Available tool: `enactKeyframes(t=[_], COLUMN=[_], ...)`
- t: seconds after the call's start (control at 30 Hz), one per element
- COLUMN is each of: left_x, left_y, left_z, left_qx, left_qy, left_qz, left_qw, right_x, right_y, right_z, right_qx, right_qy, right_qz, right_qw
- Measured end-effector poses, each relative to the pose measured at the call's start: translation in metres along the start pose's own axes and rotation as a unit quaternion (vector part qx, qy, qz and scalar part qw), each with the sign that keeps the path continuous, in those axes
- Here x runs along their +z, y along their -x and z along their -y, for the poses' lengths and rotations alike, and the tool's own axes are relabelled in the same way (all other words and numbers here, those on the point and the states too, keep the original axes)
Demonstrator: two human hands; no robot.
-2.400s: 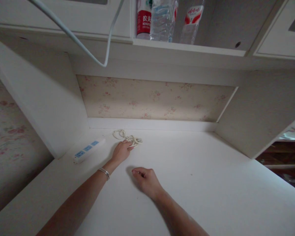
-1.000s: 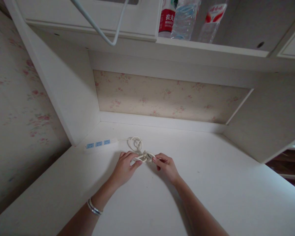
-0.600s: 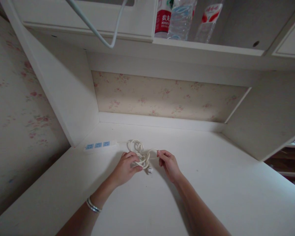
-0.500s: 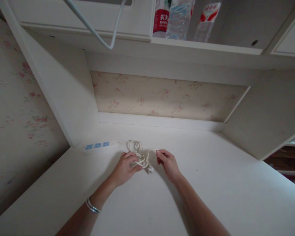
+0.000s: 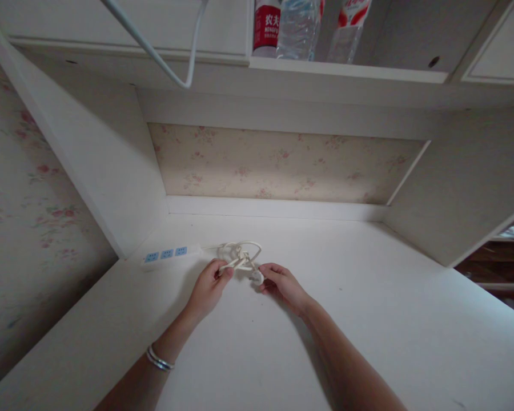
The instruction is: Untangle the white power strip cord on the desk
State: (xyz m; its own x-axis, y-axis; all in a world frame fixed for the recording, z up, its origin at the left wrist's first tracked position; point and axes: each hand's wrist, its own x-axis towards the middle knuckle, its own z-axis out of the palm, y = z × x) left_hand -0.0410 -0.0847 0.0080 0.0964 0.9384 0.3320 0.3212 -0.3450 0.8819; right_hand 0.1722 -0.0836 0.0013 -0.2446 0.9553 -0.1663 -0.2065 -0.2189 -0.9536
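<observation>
A white power strip (image 5: 165,255) with blue sockets lies at the back left of the white desk (image 5: 368,319). Its cream cord (image 5: 239,254) sits in a tangled coil just right of it. My left hand (image 5: 208,287), with a silver bracelet on the wrist, pinches a strand of the cord between thumb and fingers. My right hand (image 5: 282,284) is closed on the white plug (image 5: 257,277) at the cord's end. The two hands are a short way apart, with the coil just beyond them.
A shelf above holds three bottles (image 5: 297,25). A white cable (image 5: 154,54) hangs in a loop at the top left. Side panels wall the desk alcove at left and right. Floral wallpaper backs it. Dark shelving (image 5: 503,274) shows at the far right.
Both hands came together at the coil. My left hand shifted from resting on the coil to pinching a strand, and my right hand moved from a loop down to the plug.
</observation>
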Motion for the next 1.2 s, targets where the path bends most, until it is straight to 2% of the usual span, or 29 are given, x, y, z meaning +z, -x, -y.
enactKeyframes(t=[0.1, 0.2, 0.27, 0.37, 0.43, 0.47, 0.6, 0.67, 0.87, 0.93, 1.0, 1.13, 1.2], left_x=[0.002, 0.003, 0.003, 0.001, -0.001, -0.002, -0.005, -0.005, -0.004, -0.003, 0.0, 0.005, 0.007], left_y=[0.0, 0.001, 0.002, 0.003, 0.003, 0.003, 0.002, 0.002, 0.004, 0.005, 0.006, 0.009, 0.009], left_z=[0.004, 0.004, 0.003, 0.0, -0.002, -0.002, -0.004, -0.007, -0.018, -0.019, -0.017, -0.012, -0.01], left_qx=[-0.015, -0.023, -0.026, -0.032, -0.024, -0.016, 0.005, 0.02, 0.108, 0.117, 0.108, 0.056, 0.038], left_qy=[0.056, 0.095, 0.103, 0.1, 0.08, 0.064, 0.002, -0.031, -0.157, -0.171, -0.181, -0.169, -0.136], left_qz=[0.011, 0.026, 0.04, 0.051, 0.056, 0.057, 0.038, 0.042, 0.125, 0.132, 0.121, 0.081, 0.085], left_qw=[0.998, 0.995, 0.994, 0.993, 0.995, 0.996, 0.999, 0.998, 0.974, 0.969, 0.97, 0.981, 0.986], right_x=[0.006, 0.01, 0.008, 0.002, -0.003, -0.004, -0.006, -0.006, -0.013, -0.015, -0.014, -0.009, -0.008], right_y=[0.004, 0.005, 0.003, -0.001, -0.002, -0.002, 0.0, 0.001, 0.003, 0.005, 0.007, 0.009, 0.01], right_z=[0.001, 0.0, -0.001, -0.003, -0.003, -0.003, -0.004, -0.004, -0.005, -0.004, -0.003, -0.004, -0.005], right_qx=[0.034, 0.015, -0.011, -0.067, -0.135, -0.174, -0.293, -0.327, -0.386, -0.39, -0.389, -0.381, -0.378], right_qy=[-0.009, 0.002, 0.028, 0.12, 0.217, 0.272, 0.443, 0.479, 0.55, 0.571, 0.583, 0.587, 0.584], right_qz=[0.051, 0.067, 0.052, -0.011, -0.056, -0.072, -0.111, -0.122, -0.151, -0.148, -0.135, -0.098, -0.096], right_qw=[0.998, 0.998, 0.998, 0.99, 0.965, 0.944, 0.84, 0.806, 0.725, 0.707, 0.7, 0.707, 0.712])
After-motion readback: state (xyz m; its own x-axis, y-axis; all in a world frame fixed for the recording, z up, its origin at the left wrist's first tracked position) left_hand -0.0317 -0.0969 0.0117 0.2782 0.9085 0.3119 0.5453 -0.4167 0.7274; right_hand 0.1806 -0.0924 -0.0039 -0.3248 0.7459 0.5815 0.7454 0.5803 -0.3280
